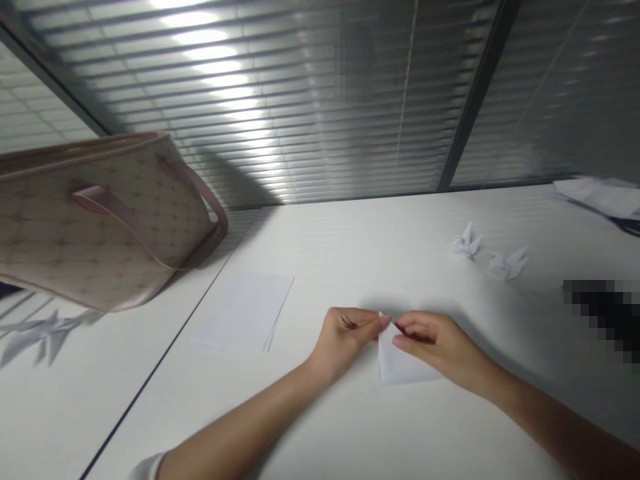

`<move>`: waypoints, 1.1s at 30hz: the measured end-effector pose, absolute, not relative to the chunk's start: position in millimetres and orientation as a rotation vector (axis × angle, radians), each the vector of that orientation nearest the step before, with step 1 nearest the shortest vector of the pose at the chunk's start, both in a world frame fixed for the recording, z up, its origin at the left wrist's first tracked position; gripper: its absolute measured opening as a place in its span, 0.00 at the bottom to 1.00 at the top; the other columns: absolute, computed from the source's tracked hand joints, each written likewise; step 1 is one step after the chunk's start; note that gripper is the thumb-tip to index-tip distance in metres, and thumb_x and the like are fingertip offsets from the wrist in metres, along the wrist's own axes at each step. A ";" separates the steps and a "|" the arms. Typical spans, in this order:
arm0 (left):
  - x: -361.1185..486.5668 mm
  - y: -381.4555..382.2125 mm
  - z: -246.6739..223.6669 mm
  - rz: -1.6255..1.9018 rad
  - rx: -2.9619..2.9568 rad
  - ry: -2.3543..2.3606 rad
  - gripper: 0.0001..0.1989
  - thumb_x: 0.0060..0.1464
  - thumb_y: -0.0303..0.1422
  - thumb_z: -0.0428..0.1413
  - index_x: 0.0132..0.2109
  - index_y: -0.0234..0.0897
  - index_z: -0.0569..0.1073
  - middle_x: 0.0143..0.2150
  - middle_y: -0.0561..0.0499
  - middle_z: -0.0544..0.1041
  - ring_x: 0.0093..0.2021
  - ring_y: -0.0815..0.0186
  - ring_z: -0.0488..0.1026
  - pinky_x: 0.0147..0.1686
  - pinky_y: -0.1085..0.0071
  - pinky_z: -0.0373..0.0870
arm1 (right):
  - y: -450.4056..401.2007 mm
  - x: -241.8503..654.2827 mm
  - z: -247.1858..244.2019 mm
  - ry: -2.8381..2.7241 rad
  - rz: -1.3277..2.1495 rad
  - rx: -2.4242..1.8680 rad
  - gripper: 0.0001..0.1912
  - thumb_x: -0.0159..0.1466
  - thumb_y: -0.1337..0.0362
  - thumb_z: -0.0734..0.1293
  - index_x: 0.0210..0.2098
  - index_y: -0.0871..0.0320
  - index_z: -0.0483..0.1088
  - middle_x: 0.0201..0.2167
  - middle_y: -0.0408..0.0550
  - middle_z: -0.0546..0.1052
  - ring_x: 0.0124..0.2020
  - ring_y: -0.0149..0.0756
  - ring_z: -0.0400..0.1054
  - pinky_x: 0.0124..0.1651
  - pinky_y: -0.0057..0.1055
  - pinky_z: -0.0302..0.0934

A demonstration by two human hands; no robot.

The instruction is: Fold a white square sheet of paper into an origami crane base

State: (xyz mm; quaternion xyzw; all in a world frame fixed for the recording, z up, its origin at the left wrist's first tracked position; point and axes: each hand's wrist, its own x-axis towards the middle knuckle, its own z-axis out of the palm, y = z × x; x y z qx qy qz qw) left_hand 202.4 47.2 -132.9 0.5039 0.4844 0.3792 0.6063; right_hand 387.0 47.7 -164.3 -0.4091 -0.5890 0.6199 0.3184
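A folded sheet of white paper [404, 365] is between my two hands, just above or on the white table. My left hand [345, 337] pinches its upper left corner between thumb and fingertips. At the paper's upper edge, my right hand [437, 340] is closed with the thumb on the near face and the fingers curled behind. The right hand covers part of the paper's right side. Past my right hand stand two small folded paper cranes, one crane [467, 243] a little farther off than the other crane [508, 264].
A small stack of white paper sheets [245, 312] lies left of my hands. A pink patterned handbag [125, 220] leans in from the left, with a larger folded paper piece [47, 333] near it. White papers [600, 197] lie at far right. Window blinds [300, 100] rise behind the table [350, 240].
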 end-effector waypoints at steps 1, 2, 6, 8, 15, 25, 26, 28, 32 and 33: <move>203.2 46.8 -133.8 0.893 1.159 1.127 0.15 0.49 0.39 0.63 0.23 0.30 0.79 0.21 0.52 0.75 0.24 0.71 0.66 0.27 0.76 0.61 | 47.6 386.5 -165.0 -1.537 1.608 -1.109 0.09 0.59 0.58 0.68 0.31 0.58 0.73 0.27 0.44 0.77 0.29 0.33 0.70 0.32 0.27 0.61; 203.7 46.8 -134.9 0.909 1.148 1.133 0.15 0.49 0.39 0.63 0.24 0.31 0.79 0.22 0.51 0.75 0.25 0.71 0.66 0.28 0.75 0.62 | 47.7 386.4 -165.3 -1.526 1.586 -1.135 0.09 0.59 0.59 0.68 0.28 0.58 0.72 0.25 0.43 0.76 0.27 0.31 0.69 0.30 0.27 0.59; 203.1 49.8 -139.4 0.927 1.078 1.125 0.14 0.48 0.40 0.63 0.25 0.32 0.80 0.23 0.51 0.76 0.26 0.69 0.68 0.30 0.74 0.65 | 48.9 387.9 -164.5 -1.515 1.525 -1.183 0.10 0.58 0.59 0.68 0.24 0.58 0.71 0.20 0.41 0.74 0.22 0.28 0.65 0.24 0.25 0.55; 202.7 51.4 -140.6 0.908 1.046 1.111 0.15 0.47 0.42 0.63 0.26 0.33 0.80 0.24 0.50 0.77 0.26 0.69 0.69 0.30 0.74 0.66 | 49.3 388.4 -164.1 -1.519 1.498 -1.191 0.10 0.57 0.59 0.68 0.24 0.58 0.71 0.20 0.41 0.74 0.22 0.29 0.65 0.25 0.25 0.55; 207.6 47.2 -144.7 0.791 0.985 1.111 0.14 0.38 0.40 0.69 0.28 0.32 0.81 0.28 0.47 0.79 0.27 0.67 0.72 0.29 0.73 0.67 | 50.3 389.7 -162.3 -1.528 1.380 -1.204 0.10 0.57 0.59 0.68 0.23 0.58 0.71 0.21 0.42 0.74 0.24 0.30 0.65 0.27 0.26 0.57; 207.1 42.3 -140.2 0.691 1.017 1.192 0.13 0.39 0.38 0.68 0.21 0.33 0.79 0.20 0.50 0.77 0.21 0.71 0.68 0.25 0.75 0.64 | 52.6 390.2 -162.3 -1.611 1.472 -1.133 0.09 0.59 0.59 0.67 0.29 0.58 0.71 0.25 0.42 0.74 0.26 0.30 0.66 0.28 0.25 0.58; 207.5 42.1 -140.4 0.671 1.031 1.189 0.13 0.38 0.38 0.68 0.21 0.32 0.79 0.21 0.50 0.77 0.21 0.70 0.68 0.25 0.74 0.64 | 52.5 389.7 -161.7 -1.626 1.479 -1.120 0.08 0.59 0.59 0.67 0.29 0.58 0.71 0.24 0.42 0.74 0.26 0.30 0.66 0.28 0.25 0.58; 208.7 41.6 -141.5 0.642 1.060 1.188 0.13 0.36 0.39 0.69 0.22 0.32 0.80 0.21 0.49 0.77 0.22 0.69 0.68 0.25 0.73 0.64 | 51.9 388.7 -160.4 -1.643 1.459 -1.112 0.08 0.58 0.60 0.68 0.26 0.59 0.71 0.23 0.41 0.72 0.26 0.30 0.64 0.28 0.25 0.57; 211.8 40.5 -143.5 0.660 1.101 1.226 0.13 0.38 0.40 0.67 0.21 0.33 0.79 0.18 0.52 0.75 0.20 0.71 0.65 0.22 0.74 0.60 | 51.9 389.4 -161.6 -1.598 1.342 -1.145 0.12 0.59 0.60 0.67 0.22 0.58 0.69 0.21 0.41 0.69 0.25 0.30 0.62 0.27 0.26 0.55; 212.4 40.0 -143.8 0.671 1.105 1.235 0.13 0.39 0.40 0.67 0.21 0.33 0.79 0.18 0.52 0.74 0.20 0.71 0.65 0.22 0.74 0.60 | 52.8 390.6 -162.8 -1.574 1.313 -1.156 0.12 0.59 0.59 0.67 0.22 0.58 0.69 0.21 0.41 0.68 0.25 0.30 0.61 0.27 0.26 0.55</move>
